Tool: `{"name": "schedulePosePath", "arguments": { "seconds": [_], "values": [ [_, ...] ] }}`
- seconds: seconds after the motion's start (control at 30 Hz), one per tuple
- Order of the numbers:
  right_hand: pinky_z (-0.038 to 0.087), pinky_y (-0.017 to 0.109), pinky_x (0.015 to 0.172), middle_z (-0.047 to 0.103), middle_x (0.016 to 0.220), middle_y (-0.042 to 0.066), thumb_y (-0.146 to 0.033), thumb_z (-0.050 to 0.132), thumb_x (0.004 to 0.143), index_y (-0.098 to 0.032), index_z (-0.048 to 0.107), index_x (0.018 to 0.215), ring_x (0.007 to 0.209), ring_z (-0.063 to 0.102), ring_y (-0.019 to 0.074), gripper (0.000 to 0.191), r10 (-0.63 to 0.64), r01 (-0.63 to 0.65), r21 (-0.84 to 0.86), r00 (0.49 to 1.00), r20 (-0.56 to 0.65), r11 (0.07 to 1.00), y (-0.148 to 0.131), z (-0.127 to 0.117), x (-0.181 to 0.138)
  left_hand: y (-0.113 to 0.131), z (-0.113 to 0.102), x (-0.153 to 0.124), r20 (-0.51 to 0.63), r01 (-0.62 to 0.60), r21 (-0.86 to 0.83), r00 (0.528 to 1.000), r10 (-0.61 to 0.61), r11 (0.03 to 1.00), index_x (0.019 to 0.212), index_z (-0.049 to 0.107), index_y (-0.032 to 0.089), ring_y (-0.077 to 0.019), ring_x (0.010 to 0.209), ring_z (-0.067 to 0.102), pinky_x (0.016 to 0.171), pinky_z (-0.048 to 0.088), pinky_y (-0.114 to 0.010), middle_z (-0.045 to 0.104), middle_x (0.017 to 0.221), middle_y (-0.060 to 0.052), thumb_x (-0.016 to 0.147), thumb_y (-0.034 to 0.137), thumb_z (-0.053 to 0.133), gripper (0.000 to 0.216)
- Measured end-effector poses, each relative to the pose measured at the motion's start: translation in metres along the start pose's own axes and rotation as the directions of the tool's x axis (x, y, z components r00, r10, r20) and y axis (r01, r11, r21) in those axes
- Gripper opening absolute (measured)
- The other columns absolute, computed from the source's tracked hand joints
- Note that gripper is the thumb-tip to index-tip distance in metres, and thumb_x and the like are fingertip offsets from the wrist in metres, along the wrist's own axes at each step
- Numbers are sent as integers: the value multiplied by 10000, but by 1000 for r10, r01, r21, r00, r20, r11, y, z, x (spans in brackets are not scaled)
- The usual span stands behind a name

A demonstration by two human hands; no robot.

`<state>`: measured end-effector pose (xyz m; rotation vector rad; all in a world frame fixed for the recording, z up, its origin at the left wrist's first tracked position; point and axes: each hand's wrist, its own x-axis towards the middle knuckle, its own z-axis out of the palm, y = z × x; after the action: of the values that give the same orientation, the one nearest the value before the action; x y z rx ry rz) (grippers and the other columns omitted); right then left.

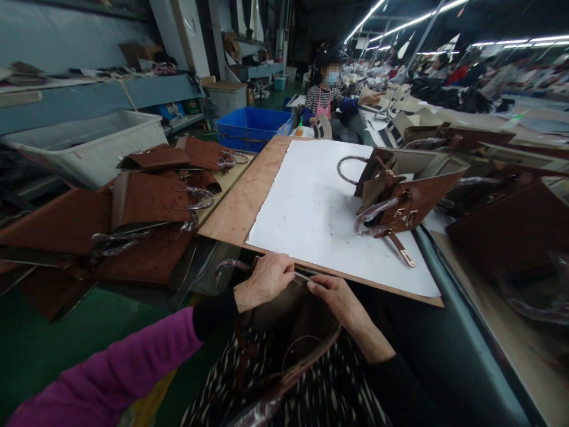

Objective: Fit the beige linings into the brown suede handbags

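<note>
A brown handbag (296, 317) rests open on my lap, its dark lining facing up and one handle curving out by the board's edge. Its upper rim is pinched between the fingers of my left hand (268, 280). A short way to the right, my right hand (340, 302) pinches the same rim between thumb and fingertips. A thin thread-like loop (304, 338) lies across the bag's opening. Just beyond my hands, a second brown handbag (422, 201) with plastic-wrapped handles and gold-coloured hardware sits on a white sheet (306, 196).
The sheet covers most of a wooden board (242, 198). Brown handbags (151, 201) are piled at the left, and more brown bags (515, 225) lie at the right. A blue bin (251, 126) and a white tub (93, 142) stand behind. A masked person (329, 98) sits across.
</note>
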<state>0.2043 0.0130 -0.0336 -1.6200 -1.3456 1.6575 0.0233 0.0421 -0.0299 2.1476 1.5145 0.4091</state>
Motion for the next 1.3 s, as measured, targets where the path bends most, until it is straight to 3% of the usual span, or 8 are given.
{"name": "schedulePosePath", "arguments": {
  "seconds": [0.2, 0.57, 1.03, 1.17, 1.3],
  "values": [
    [331, 236, 515, 580, 586, -21, -379, 561, 713, -162, 662, 756, 514, 465, 110, 243, -35, 31, -96, 999, -40, 995, 0, 0, 3, -1, 1, 1, -2, -15, -11, 1000, 15, 1000, 653, 617, 171, -155, 653, 550, 585, 326, -246, 637, 662, -6, 700, 177, 496, 130],
    [342, 243, 501, 596, 554, -12, -338, 604, 651, -152, 673, 714, 479, 476, 110, 209, 20, -20, 20, 1000, -16, 1000, 3, 0, 3, -1, -2, 2, 29, -3, -87, 1000, 6, 996, 612, 602, 163, -138, 603, 508, 568, 310, -236, 595, 599, 8, 665, 178, 500, 116],
    [335, 243, 515, 546, 546, -26, -341, 590, 664, -153, 648, 685, 498, 450, 108, 198, -20, 19, -13, 999, -28, 1000, 7, -3, -2, 0, -4, 2, 40, -69, -92, 997, 73, 993, 601, 530, 167, -116, 566, 446, 543, 272, -229, 504, 547, 34, 675, 192, 522, 79],
    [354, 256, 567, 585, 631, -6, -329, 522, 729, -184, 654, 740, 591, 505, 143, 197, -72, 64, -223, 997, -28, 973, 0, -2, -7, 3, -7, 0, 27, -79, -137, 996, 83, 987, 675, 518, 180, -111, 578, 453, 551, 286, -219, 519, 588, 47, 667, 165, 516, 18],
    [348, 300, 715, 658, 821, 3, -250, 569, 694, -269, 668, 851, 842, 554, 216, 186, -234, 126, -617, 967, -97, 777, -12, 1, -11, 8, -9, -1, 11, -76, -208, 997, 80, 975, 759, 519, 193, -114, 589, 477, 567, 313, -214, 553, 609, 54, 641, 115, 503, 143]
  ]
}}
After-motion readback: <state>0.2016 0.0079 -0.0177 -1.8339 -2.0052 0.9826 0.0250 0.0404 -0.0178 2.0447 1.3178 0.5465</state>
